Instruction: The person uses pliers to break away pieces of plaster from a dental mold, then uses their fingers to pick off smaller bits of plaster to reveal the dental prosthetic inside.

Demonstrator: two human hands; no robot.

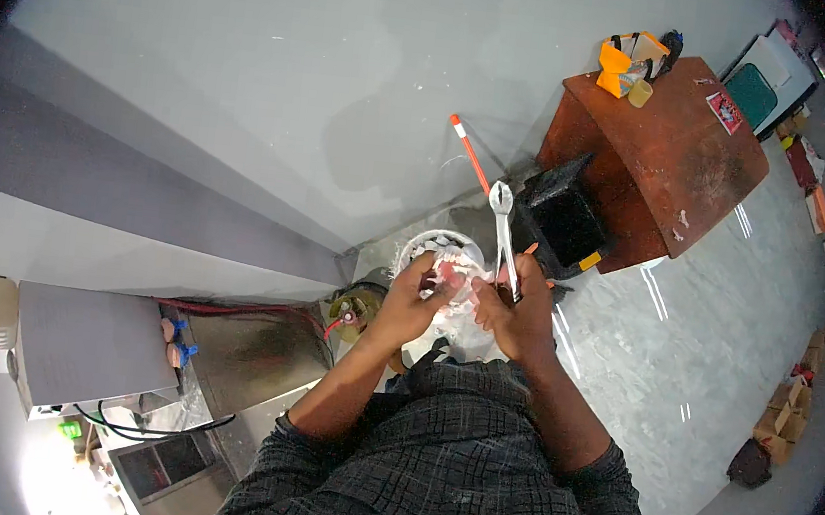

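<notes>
My left hand (410, 306) is closed on a small pink-and-white piece (453, 270), whose exact kind I cannot make out. In my right hand (523, 319) is a pair of silver pliers (501, 227), jaws upward and away from the piece. The right thumb and fingertips are close beside the piece; whether they touch it I cannot tell. Below both hands stands a round white bucket (411, 248) with whitish bits in it, partly hidden by the hands.
A black bin (565, 223) stands beside a brown wooden desk (680, 150) at the right. An orange-handled stick (468, 148) leans near the grey wall. At the left are a gas cylinder (351, 313) with a red hose and a metal-topped counter (256, 357).
</notes>
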